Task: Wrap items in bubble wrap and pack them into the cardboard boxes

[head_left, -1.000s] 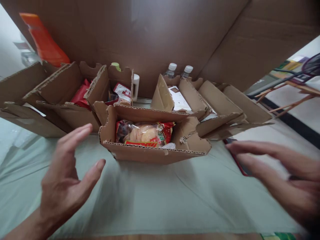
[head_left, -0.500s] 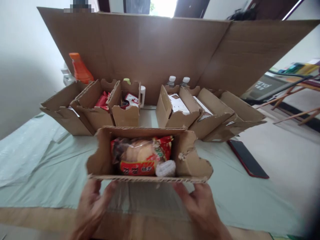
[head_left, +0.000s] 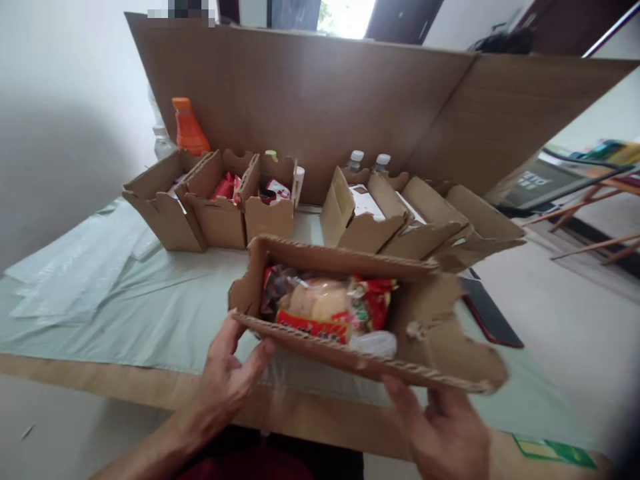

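Both hands hold an open-topped cardboard box (head_left: 440, 310) above the front of the table, its right end lower in the picture than its left. My left hand (head_left: 233, 377) grips the near left part, thumb on the near wall. My right hand (head_left: 443, 423) grips the near right part the same way; some fingers are hidden below it. Inside lies a clear and red food packet (head_left: 320, 300) with round, pale brown pieces. Beside it is a whitish translucent item (head_left: 377, 345), blurred, whose kind I cannot make out.
Cardboard boxes stand behind on the left (head_left: 270, 217) and right (head_left: 367, 233), with an orange bottle (head_left: 190, 130) and white-capped bottles (head_left: 356, 160). A tall cardboard panel (head_left: 320, 100) closes the back. Clear plastic sheeting (head_left: 80, 267) lies left, a dark flat object (head_left: 490, 313) right.
The held box has shifted right and turned, its right end swinging nearer and lower. Both hands have moved with it, still gripping. The view has shifted too, showing more of the near table edge.
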The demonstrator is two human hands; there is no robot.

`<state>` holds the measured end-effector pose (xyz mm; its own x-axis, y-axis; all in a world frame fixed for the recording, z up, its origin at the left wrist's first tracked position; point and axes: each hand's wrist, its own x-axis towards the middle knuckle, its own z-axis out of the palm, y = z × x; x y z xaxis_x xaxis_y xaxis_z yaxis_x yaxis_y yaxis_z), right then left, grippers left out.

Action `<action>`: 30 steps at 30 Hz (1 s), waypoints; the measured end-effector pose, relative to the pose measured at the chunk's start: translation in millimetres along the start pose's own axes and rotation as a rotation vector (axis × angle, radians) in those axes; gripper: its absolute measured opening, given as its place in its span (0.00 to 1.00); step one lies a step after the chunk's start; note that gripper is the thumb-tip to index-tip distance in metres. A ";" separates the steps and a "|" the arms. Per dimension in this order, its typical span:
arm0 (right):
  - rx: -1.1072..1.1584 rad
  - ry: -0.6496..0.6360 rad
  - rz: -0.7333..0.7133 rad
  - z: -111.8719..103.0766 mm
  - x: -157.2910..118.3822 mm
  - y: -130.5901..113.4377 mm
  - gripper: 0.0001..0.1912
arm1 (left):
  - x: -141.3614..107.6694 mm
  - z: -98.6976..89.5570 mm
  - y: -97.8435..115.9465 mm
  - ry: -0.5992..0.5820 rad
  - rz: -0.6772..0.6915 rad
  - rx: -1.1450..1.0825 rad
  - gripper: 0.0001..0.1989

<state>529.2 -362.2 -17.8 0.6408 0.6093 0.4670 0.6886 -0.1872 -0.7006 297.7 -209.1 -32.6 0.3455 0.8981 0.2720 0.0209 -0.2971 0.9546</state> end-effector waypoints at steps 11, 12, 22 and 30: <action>0.148 0.049 0.186 51.2 -40.6 25.9 0.30 | 85.6 23.2 -31.1 -0.106 0.111 0.059 0.35; 0.156 0.016 0.206 47.6 -43.1 29.9 0.30 | 89.6 32.3 -38.2 -0.101 0.108 0.093 0.37; 0.394 -0.218 0.304 41.3 23.8 74.0 0.36 | 35.7 63.5 -88.8 -0.231 0.157 0.321 0.39; 0.140 -0.150 0.217 75.4 21.3 64.7 0.22 | 35.5 63.0 -85.5 -0.441 0.237 0.266 0.53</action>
<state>561.9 -303.2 -93.9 0.7034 0.6758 0.2201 0.4807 -0.2243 -0.8477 367.3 -172.2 -112.2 0.7279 0.5934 0.3436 0.1115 -0.5968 0.7946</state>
